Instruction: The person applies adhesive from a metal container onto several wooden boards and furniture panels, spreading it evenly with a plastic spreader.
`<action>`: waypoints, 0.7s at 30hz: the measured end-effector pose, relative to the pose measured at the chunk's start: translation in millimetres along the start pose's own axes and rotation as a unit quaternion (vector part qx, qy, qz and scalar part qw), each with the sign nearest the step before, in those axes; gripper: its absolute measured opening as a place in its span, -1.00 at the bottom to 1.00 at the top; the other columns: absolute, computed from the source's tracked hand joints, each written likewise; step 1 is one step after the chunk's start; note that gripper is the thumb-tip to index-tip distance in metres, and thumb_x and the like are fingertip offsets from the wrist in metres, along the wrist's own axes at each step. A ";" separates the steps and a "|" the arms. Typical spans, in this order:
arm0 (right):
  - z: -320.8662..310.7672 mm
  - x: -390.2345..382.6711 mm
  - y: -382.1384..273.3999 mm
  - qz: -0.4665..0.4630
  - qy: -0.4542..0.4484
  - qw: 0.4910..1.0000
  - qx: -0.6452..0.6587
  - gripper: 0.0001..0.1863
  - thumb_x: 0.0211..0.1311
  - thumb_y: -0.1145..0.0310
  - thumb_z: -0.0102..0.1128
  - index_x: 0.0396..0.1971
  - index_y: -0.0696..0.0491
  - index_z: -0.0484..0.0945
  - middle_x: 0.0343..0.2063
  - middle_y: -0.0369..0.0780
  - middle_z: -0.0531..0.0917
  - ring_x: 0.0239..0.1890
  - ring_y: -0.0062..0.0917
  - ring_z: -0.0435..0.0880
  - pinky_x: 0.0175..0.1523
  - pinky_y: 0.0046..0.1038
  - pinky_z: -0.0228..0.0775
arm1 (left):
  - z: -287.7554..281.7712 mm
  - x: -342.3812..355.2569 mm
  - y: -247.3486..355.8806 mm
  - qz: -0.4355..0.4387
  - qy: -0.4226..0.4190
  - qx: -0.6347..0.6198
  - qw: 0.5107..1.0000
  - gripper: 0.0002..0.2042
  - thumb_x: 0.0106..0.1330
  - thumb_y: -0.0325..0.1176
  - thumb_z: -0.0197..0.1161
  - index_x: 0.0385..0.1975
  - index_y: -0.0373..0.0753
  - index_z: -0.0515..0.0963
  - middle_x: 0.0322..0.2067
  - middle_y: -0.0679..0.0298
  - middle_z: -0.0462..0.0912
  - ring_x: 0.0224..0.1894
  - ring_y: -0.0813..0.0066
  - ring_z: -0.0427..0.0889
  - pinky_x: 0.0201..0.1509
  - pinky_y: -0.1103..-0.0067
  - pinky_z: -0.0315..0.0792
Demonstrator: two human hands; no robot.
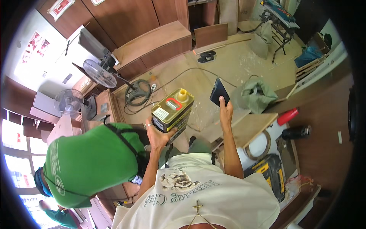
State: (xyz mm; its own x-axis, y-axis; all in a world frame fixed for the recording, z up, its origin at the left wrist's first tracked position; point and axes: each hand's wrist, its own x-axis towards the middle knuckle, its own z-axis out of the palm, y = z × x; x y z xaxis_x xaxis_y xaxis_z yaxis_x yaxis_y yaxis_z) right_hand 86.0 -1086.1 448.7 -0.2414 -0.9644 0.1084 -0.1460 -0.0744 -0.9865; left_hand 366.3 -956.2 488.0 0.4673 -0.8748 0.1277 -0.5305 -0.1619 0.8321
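Note:
My left hand (157,134) is wrapped round the lower side of a rectangular metal can (173,110). The can is dark and gold with a red handle on top and a yellow spout cap (183,94). It is tilted in front of my body. Farther right, my right hand (225,108) grips a dark, flat, rectangular piece (219,91), the thumb pressed on its face. Its exact kind cannot be made out. A gap of floor shows between the can and the dark piece.
A person in a green shirt (91,164) bends close at my left. Two fans (100,72) stand beyond, with a cable (179,72) trailing over the floor. On the right are a green sack (257,95), a wooden board (255,129), a dark bottle (296,132) and a yellow-black tool case (268,173).

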 end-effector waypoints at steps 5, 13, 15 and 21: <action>62.6 118.7 -21.2 -0.007 -0.023 1.000 -0.010 -0.52 0.60 0.11 0.15 0.13 0.26 0.64 -0.07 -0.11 0.76 0.00 -0.38 0.68 0.21 -0.34 0.47 | 21.2 145.6 1.3 0.004 0.030 -0.155 0.987 0.01 -0.20 -0.39 0.76 0.28 -0.45 0.23 0.06 -0.05 0.59 0.07 0.22 0.63 0.26 0.35 0.52; 135.0 253.9 71.6 0.058 0.025 0.997 -0.037 -0.48 0.58 0.08 0.18 0.06 0.33 0.64 -0.10 -0.07 0.76 -0.08 -0.37 0.64 0.13 -0.30 0.47 | 108.9 402.3 -48.7 -0.014 0.016 -0.003 1.000 0.03 -0.28 -0.24 0.76 0.30 -0.30 0.31 0.12 -0.02 0.50 0.19 -0.07 0.59 0.29 0.21 0.51; 160.9 305.5 102.2 0.068 0.019 0.993 -0.094 -0.47 0.58 0.07 0.18 0.07 0.34 0.63 -0.09 -0.05 0.75 -0.07 -0.34 0.65 0.14 -0.29 0.47 | 126.6 472.3 -64.5 -0.028 0.012 0.007 1.000 0.02 -0.29 -0.25 0.76 0.29 -0.29 0.32 0.13 -0.03 0.49 0.19 -0.10 0.59 0.28 0.19 0.51; 203.6 457.9 177.4 0.105 0.020 0.958 -0.267 -0.42 0.58 0.02 0.17 0.12 0.35 0.60 -0.02 0.04 0.74 0.00 -0.23 0.68 0.17 -0.26 0.46 | 181.3 700.3 -106.2 -0.043 -0.081 0.123 0.988 -0.01 -0.27 -0.15 0.71 0.25 -0.30 0.31 0.13 -0.08 0.50 0.20 -0.19 0.58 0.28 0.13 0.54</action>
State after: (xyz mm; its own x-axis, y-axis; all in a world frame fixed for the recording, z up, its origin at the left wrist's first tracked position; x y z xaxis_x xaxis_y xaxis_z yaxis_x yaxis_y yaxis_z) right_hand 144.9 -1592.6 298.3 -0.3545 -0.9325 -0.0696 -0.5573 0.2704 -0.7850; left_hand 621.6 -1634.4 391.2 0.4085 -0.9118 -0.0427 -0.6588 -0.3269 0.6776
